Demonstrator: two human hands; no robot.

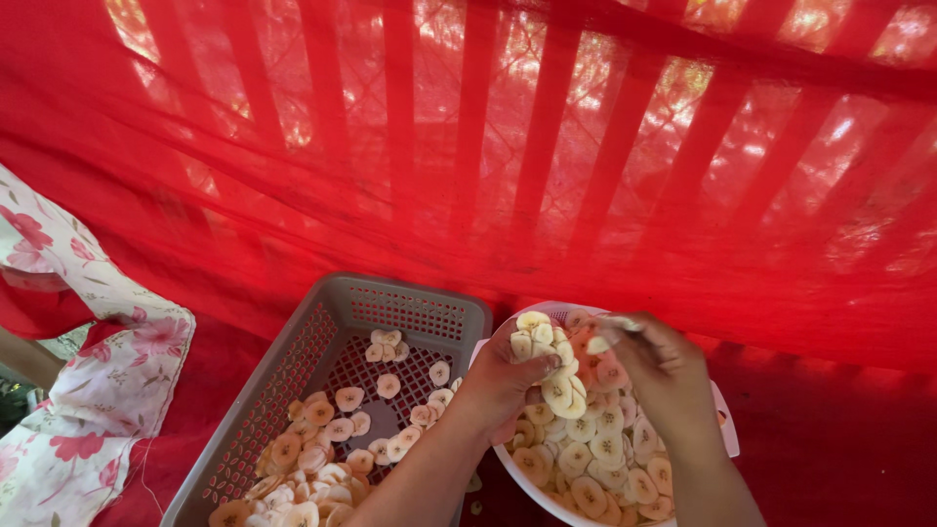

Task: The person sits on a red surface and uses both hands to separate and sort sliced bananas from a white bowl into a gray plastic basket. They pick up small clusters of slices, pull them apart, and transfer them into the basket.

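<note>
- Left hand (pixel 503 376) and right hand (pixel 656 376): both bare, no gloves.
- Forearms bare; no sleeves in view.
- No rings or watch visible.

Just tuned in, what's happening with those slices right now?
A person is working over a white bowl full of pale round slices. The left hand holds a stack of slices above the bowl, and the right hand picks at them with its fingers. To the left, a grey perforated basket holds more slices scattered on its bottom.
</note>
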